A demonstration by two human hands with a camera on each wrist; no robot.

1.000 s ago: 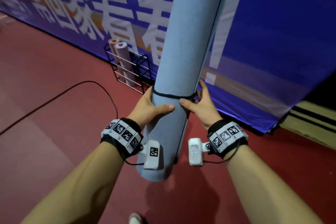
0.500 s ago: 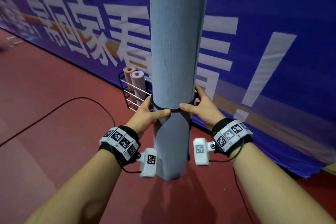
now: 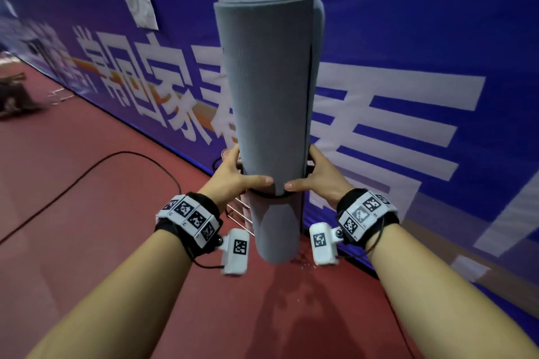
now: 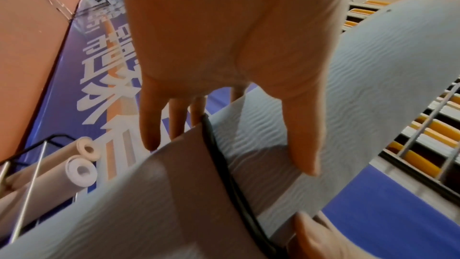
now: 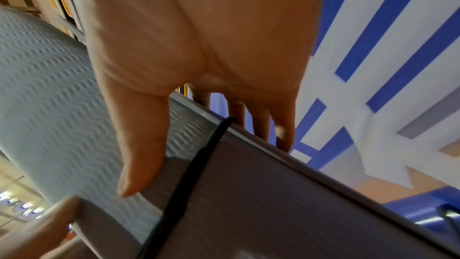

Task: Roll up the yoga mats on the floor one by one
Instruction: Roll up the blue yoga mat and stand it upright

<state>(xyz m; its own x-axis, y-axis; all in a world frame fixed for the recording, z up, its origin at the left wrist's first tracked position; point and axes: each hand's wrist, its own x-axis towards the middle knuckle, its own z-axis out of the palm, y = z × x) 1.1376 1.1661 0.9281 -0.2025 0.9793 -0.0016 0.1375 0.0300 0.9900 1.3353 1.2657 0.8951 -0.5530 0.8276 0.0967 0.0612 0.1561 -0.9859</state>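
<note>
Both hands' grip [image 3: 278,182] clasps the upright rolled mat [image 3: 268,90] near its bottom.

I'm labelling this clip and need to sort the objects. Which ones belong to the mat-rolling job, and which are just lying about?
Part of the job:
- rolled grey yoga mat, held upright by left hand and right hand
- black band around it
- wire rack holding rolled pink mats

Just lying about:
- black cable on the floor
- blue banner

Dim, bluish light; wide-angle bending at the edges, motion blur in both wrist views, soft floor [image 3: 87,213] shadows.
</note>
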